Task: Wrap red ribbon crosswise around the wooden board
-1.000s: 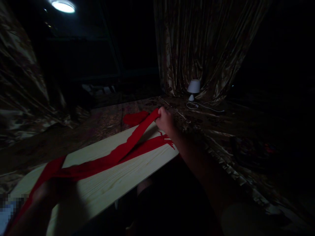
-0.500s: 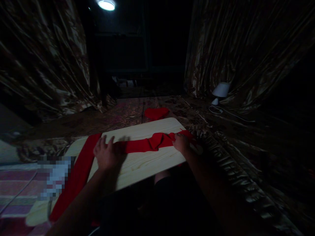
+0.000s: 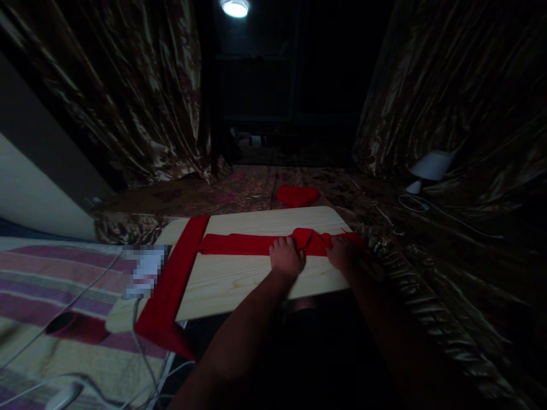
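Note:
A narrow red fabric strip (image 3: pixel 239 244) lies lengthwise across a pale wooden board (image 3: pixel 239 279). On its middle rests my left hand (image 3: pixel 287 257), its fingers laid on the cloth just left of a raised fold (image 3: pixel 304 234). My right hand (image 3: pixel 342 253) is closed on the strip near the board's right end; its fingertips are partly hidden in shadow. Left of the strip, a wider red fabric band (image 3: pixel 171 279) crosses the board and hangs over the near edge.
Behind the board sits a red cloth bundle (image 3: pixel 298 195). A white lamp (image 3: pixel 431 165) with a cord stands at the right. A blurred-out pale item (image 3: pixel 147 270) lies on the board's left end. White cables (image 3: pixel 143 341) run over the striped cover (image 3: pixel 51 285) at the left.
My left hand has moved right along the strip from its left end to beside the fold. The right hand stays at the strip's right part. The view has swung left.

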A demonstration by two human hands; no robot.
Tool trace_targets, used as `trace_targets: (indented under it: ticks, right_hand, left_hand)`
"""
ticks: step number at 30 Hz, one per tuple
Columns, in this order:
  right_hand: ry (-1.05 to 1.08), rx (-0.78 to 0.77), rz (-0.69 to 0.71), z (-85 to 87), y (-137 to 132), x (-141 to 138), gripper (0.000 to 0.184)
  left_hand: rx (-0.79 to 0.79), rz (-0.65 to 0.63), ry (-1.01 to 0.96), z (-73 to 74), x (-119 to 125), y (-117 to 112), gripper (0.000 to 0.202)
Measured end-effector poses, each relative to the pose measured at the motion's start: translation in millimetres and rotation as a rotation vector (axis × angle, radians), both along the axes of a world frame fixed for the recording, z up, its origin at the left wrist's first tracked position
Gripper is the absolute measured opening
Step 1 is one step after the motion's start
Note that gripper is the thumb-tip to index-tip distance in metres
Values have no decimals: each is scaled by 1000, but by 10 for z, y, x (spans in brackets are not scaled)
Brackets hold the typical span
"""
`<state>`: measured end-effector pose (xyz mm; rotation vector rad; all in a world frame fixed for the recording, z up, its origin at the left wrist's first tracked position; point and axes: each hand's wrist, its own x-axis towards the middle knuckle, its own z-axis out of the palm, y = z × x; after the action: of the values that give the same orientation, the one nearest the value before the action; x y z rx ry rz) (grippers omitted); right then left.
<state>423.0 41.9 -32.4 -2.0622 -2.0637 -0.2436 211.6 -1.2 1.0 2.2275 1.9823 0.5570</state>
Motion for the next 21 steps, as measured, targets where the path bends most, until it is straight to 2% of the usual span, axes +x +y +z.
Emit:
trace_targets:
  ticks: [3, 8, 12, 15, 18, 21]
  right_hand:
    - [9, 4, 10, -36, 15, 17, 25]
    - [16, 15, 11, -60, 26, 14, 26]
    - [5, 25, 10, -76, 37, 28, 25]
    - [-13, 43, 14, -88, 41, 47, 23]
    - [-36, 97, 14, -81, 24, 55, 23]
    - [-63, 137, -5, -61, -8, 40, 21]
  left_hand:
    - [-24, 22, -17, 20, -54, 77, 45]
    - [-76, 10, -40, 86, -255, 142, 41]
    - [18, 69, -45, 96, -522, 184, 44]
    - [74, 137, -17, 127, -770, 230, 33]
    - [108, 246, -40, 254, -1017, 279, 23]
    - [212, 314, -47, 488, -1249, 323, 19]
